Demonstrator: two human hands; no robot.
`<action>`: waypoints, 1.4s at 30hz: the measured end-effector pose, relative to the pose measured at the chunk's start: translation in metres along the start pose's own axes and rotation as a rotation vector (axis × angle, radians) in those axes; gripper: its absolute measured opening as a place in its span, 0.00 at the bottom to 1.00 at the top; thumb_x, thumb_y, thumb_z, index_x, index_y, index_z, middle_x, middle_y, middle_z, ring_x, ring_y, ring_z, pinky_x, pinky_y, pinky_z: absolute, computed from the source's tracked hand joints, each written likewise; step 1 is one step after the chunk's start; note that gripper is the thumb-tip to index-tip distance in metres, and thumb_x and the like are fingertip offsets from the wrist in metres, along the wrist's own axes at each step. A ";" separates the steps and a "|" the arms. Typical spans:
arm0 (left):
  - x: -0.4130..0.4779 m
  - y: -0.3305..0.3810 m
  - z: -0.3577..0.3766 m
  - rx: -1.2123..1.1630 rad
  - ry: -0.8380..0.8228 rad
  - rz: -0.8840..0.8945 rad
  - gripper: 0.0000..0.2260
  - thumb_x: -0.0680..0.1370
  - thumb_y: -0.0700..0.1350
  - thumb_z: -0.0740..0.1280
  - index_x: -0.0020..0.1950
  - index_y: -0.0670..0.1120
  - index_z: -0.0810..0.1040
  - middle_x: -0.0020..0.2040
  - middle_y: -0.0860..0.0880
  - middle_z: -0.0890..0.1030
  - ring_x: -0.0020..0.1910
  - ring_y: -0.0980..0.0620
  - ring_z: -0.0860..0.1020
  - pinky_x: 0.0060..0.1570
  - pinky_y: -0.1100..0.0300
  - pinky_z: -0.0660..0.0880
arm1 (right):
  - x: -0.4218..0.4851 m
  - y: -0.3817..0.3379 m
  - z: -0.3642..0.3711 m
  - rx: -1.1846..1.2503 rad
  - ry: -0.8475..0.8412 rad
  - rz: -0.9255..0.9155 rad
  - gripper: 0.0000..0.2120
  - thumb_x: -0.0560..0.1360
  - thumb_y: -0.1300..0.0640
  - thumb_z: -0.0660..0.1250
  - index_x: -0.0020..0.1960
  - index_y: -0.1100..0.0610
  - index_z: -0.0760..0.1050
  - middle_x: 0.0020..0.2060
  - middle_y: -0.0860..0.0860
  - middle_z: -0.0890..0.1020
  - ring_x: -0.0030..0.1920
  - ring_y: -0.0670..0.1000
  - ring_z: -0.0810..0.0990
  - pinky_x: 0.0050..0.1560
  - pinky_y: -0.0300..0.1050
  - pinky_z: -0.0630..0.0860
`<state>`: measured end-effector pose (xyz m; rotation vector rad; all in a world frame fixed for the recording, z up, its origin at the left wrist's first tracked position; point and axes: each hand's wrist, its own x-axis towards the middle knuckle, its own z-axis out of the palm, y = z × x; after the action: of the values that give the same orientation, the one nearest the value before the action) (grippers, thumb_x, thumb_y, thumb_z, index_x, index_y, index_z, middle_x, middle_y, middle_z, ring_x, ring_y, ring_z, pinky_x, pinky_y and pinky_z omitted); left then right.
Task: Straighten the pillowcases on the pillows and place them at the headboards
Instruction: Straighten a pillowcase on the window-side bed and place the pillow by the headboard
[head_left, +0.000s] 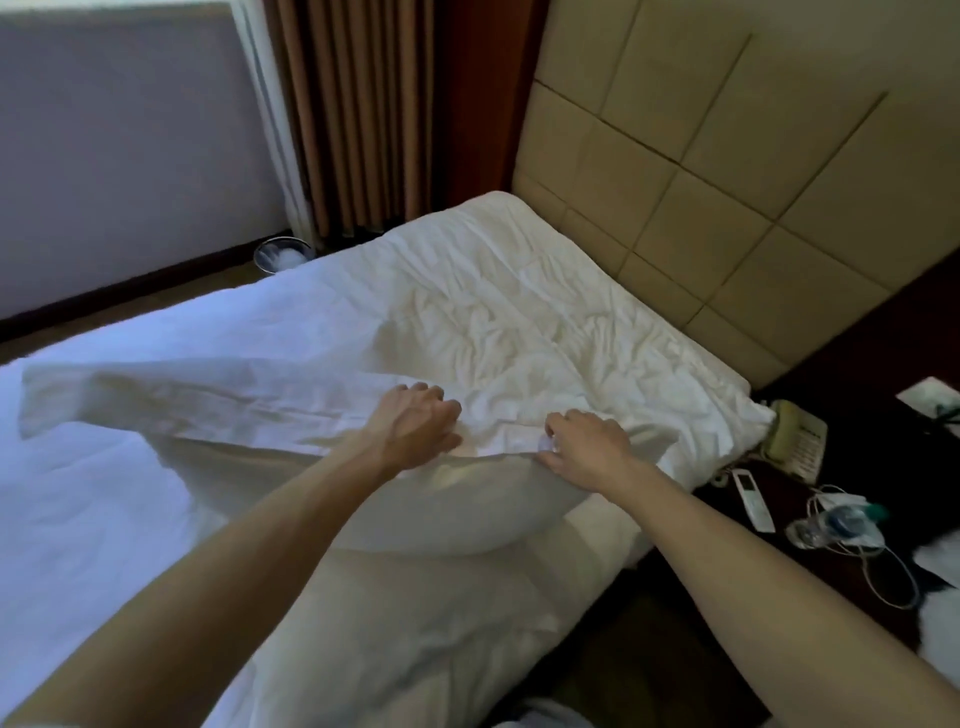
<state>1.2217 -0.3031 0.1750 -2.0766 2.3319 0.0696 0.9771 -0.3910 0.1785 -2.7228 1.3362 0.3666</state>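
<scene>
Now, left hand (415, 426) grips pillowcase (519, 353), right hand (587, 447) pinches

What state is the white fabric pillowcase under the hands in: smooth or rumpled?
Rumpled, not straightened. The white fabric pillowcase lies creased, and its slack flat end trails left beyond the bulk of the pillow.

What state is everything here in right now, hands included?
Wrinkled white pillowcase: creased, loose end trailing left.
Left hand: grips the pillowcase edge.
Right hand: pinches the pillowcase edge.
Clear plastic water bottle: lying on its side.
Beige desk telephone: handset on cradle.
White slim remote: lying flat.
</scene>
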 end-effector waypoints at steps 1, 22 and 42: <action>0.004 0.005 0.001 -0.006 0.007 -0.010 0.13 0.78 0.56 0.62 0.50 0.48 0.78 0.48 0.46 0.79 0.48 0.44 0.77 0.40 0.55 0.66 | -0.001 0.011 0.001 -0.009 -0.004 0.003 0.19 0.78 0.41 0.59 0.60 0.54 0.72 0.56 0.54 0.78 0.56 0.58 0.76 0.52 0.54 0.71; 0.075 0.069 0.016 0.136 -0.104 -0.262 0.10 0.79 0.55 0.64 0.48 0.48 0.73 0.45 0.49 0.79 0.45 0.46 0.79 0.38 0.55 0.64 | 0.044 0.228 0.019 -0.136 0.025 -0.365 0.10 0.75 0.55 0.66 0.42 0.53 0.64 0.32 0.50 0.66 0.41 0.54 0.66 0.43 0.47 0.65; 0.069 0.081 -0.002 0.167 -0.112 -0.374 0.13 0.81 0.57 0.61 0.44 0.50 0.65 0.36 0.53 0.68 0.35 0.51 0.69 0.35 0.56 0.67 | 0.031 0.261 0.025 -0.118 -0.037 -0.396 0.09 0.75 0.55 0.59 0.52 0.52 0.77 0.48 0.51 0.79 0.48 0.54 0.77 0.47 0.49 0.75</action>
<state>1.1338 -0.3622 0.1758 -2.3114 1.7869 -0.0142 0.7856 -0.5704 0.1538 -2.9671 0.7578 0.4675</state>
